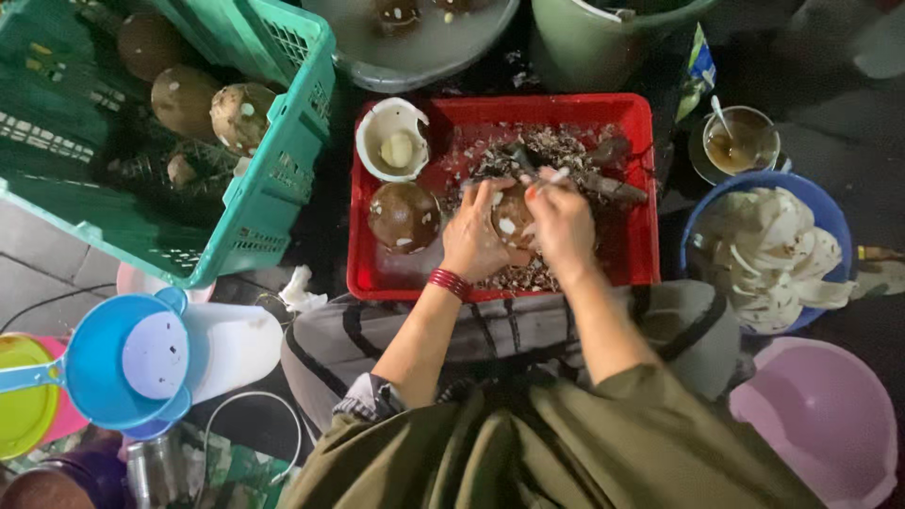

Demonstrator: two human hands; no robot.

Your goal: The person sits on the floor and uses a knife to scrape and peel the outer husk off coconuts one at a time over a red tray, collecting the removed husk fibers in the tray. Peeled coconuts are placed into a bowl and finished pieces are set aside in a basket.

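From the head camera, both hands met over a red tray [641,113] at the centre of the view. The left hand [471,240], with red bangles at the wrist, was wrapped around a brown peeled coconut [511,219] and held it over the tray's middle. The right hand [563,221], at three o'clock of the coconut, was closed on a knife [528,168] whose dark blade pointed toward eleven o'clock, lying against the coconut's top. Brown shavings [556,146] lay heaped in the tray at twelve o'clock of the hands.

At nine o'clock of the hands, inside the tray, sat a whole brown coconut [403,217], and above it a white half shell [391,139]. A green crate [283,179] with more coconuts stood at ten o'clock, outside the tray. A blue bowl [830,212] of white coconut pieces stood at three o'clock, and a pink bowl [820,415] at five o'clock.
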